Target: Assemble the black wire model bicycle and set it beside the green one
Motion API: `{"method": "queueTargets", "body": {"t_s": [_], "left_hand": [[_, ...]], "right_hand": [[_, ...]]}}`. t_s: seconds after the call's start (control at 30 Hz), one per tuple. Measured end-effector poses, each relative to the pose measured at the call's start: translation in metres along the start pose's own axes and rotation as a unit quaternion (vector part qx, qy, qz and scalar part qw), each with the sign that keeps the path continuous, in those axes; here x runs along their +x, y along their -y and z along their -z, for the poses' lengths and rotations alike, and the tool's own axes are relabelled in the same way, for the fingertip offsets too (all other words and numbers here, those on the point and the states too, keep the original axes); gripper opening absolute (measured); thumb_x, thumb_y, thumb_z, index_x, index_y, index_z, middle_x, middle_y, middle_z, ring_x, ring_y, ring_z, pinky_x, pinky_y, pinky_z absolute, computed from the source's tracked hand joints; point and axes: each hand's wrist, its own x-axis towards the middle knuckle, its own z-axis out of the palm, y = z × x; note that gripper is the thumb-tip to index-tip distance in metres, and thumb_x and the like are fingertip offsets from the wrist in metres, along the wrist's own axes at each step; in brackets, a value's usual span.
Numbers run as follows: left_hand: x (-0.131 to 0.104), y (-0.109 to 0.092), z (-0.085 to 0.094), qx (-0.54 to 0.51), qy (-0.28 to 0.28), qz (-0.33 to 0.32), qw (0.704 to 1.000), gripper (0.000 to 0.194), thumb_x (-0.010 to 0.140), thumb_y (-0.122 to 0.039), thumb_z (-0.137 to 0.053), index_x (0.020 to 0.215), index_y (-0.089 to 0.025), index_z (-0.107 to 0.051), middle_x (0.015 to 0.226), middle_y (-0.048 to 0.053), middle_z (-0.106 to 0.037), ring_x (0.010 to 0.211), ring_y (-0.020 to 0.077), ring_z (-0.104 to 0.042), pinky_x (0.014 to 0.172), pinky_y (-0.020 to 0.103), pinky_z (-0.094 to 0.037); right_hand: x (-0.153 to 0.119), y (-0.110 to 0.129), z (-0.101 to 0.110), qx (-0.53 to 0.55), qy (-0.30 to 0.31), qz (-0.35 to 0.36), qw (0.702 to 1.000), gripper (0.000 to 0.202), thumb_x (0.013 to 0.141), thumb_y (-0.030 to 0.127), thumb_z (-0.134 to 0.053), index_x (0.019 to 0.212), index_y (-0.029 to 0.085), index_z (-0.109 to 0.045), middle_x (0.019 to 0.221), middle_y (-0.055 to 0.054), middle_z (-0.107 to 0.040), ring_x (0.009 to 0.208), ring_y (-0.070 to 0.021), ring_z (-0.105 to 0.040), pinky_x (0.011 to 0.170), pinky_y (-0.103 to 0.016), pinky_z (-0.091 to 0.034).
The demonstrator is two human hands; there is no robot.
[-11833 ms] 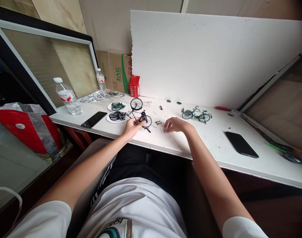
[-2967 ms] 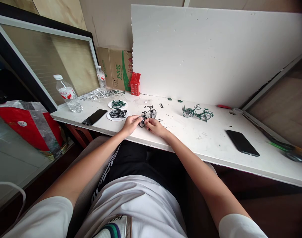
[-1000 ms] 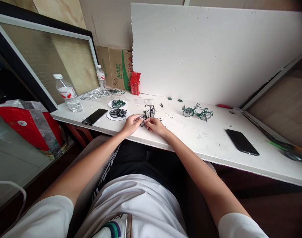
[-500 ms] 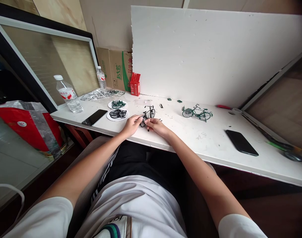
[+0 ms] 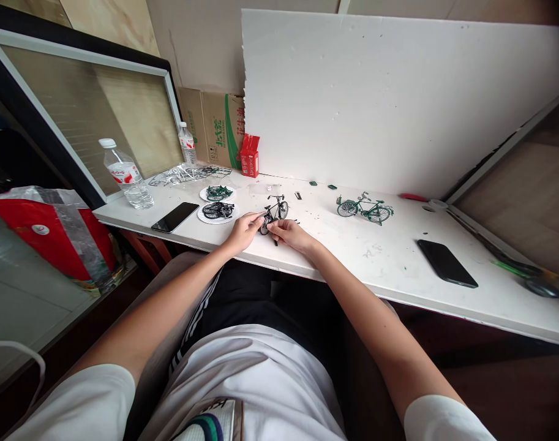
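Observation:
A small black model bicycle stands on the white table between my hands, its handlebar end pointing away from me. My left hand is closed at the left of its rear wheel, thumb and fingers on it. From the right, my right hand pinches at the rear part of the bicycle, and a short dark piece pokes out below the fingertips. The fingers hide much of the rear wheel. Over to the right stands a green model bicycle, out of reach of both hands.
Two white plates, one with green parts, one with black parts, lie left of my hands. Nearby are a phone, water bottle and red box. Another phone lies right. A white board stands behind.
Almost nothing differs. The dark piece below my right fingertips has shifted very slightly down and right; both hands stay at the black model bicycle.

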Motion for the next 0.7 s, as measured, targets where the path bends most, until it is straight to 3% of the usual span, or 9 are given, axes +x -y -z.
{"method": "queueTargets", "body": {"t_s": [0.17,0.37,0.7], "left_hand": [[-0.0013,-0.0004,-0.0011,0.005,-0.005,-0.007,1.0,0.059,0.104,-0.06,-0.062,0.137,-0.013,-0.077,0.138,0.019,-0.075,0.127,0.0322,-0.072,0.104,0.044,-0.062],[-0.0029,0.0023,-0.0044,-0.033,-0.007,0.008,0.999,0.06,0.094,-0.053,-0.079,0.14,-0.014,-0.076,0.129,0.019,-0.077,0.109,0.0282,-0.076,0.093,0.041,-0.066],[-0.0009,0.0016,-0.0067,-0.031,-0.026,0.016,0.999,0.056,0.096,-0.053,-0.077,0.134,-0.012,-0.079,0.132,0.02,-0.077,0.111,0.0288,-0.077,0.096,0.042,-0.066]], "right_hand": [[-0.0015,0.0005,-0.0002,-0.028,0.0,0.006,1.0,0.061,0.083,0.078,-0.079,0.087,0.018,-0.066,0.068,0.002,-0.058,0.058,-0.0108,-0.047,0.054,-0.026,-0.036],[-0.0016,-0.0004,0.0011,-0.045,0.015,0.008,0.999,0.063,0.087,0.081,-0.074,0.079,0.02,-0.058,0.065,0.003,-0.055,0.055,-0.0096,-0.043,0.052,-0.027,-0.032],[-0.0009,0.0006,-0.0018,-0.055,-0.005,0.007,0.998,0.061,0.085,0.078,-0.077,0.081,0.02,-0.061,0.064,0.003,-0.054,0.057,-0.0107,-0.045,0.054,-0.026,-0.034]]}}
